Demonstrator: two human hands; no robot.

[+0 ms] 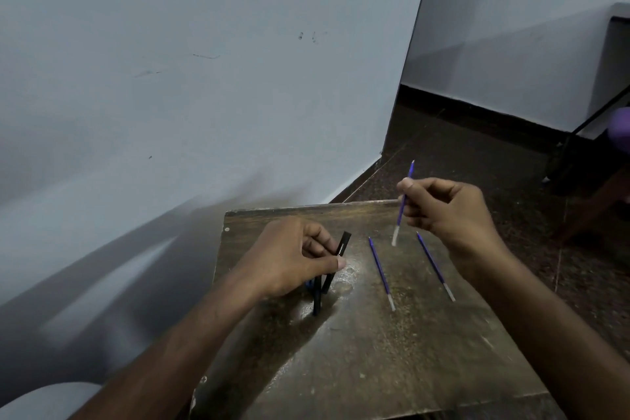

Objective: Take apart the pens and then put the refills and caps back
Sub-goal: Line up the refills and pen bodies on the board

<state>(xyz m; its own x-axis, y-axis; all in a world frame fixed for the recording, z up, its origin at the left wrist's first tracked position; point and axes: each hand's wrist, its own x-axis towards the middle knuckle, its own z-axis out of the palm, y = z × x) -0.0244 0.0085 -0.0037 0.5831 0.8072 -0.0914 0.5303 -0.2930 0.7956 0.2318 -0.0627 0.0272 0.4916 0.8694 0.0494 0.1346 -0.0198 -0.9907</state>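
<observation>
My left hand (300,259) grips a black pen barrel (342,244) tilted over the left part of the worn wooden table (375,351). More dark pen parts (317,297) lie beneath that hand, partly hidden by it. My right hand (446,211) pinches a blue refill (404,203) held almost upright above the table's far edge, tip up, white end down. Two more blue refills (381,271) (435,264) lie side by side on the table between and below my hands.
A pale wall rises close behind and left of the table. Dark floor lies to the right, with a dark furniture leg (586,123) and a purple object (620,128) at the far right. The table's far edge (306,208) is near my hands.
</observation>
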